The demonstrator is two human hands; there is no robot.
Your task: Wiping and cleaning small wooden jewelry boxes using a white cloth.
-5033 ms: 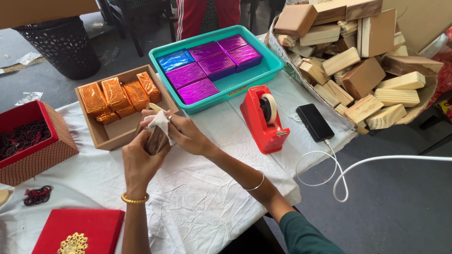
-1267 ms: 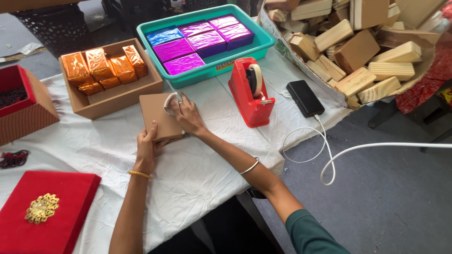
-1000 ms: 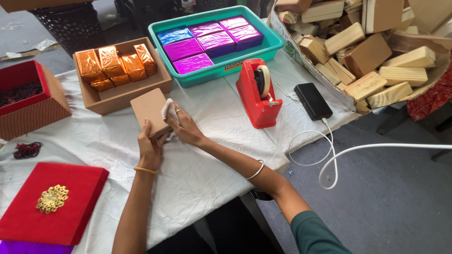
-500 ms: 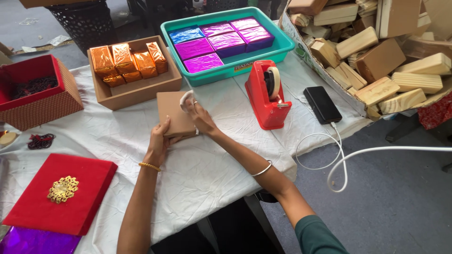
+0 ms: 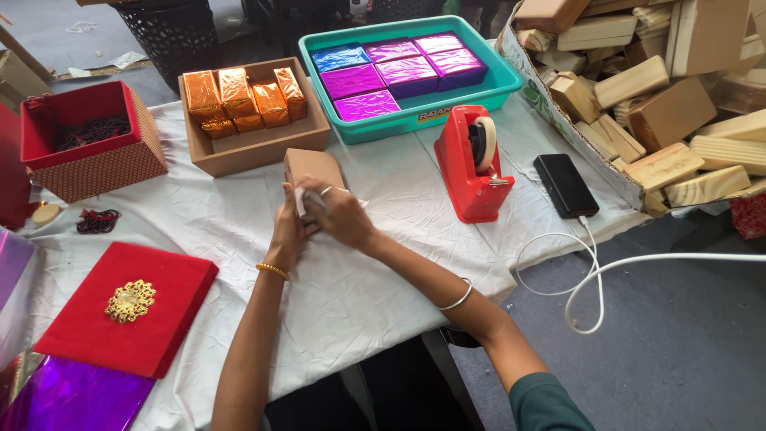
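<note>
Hands meet at the centre: our left hand (image 5: 287, 231) and right hand (image 5: 343, 219) clamp a brown cardboard box (image 5: 313, 169), its near end hidden, on the white-clothed surface (image 5: 383, 263); red tape dispenser (image 5: 471, 164) sits at three o'clock.

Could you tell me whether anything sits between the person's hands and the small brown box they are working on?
Nothing visible does. Both the left hand and right hand are already on the brown box, with a white cloth or paper pressed against its near end. The red tape dispenser stands apart to the right.
</note>
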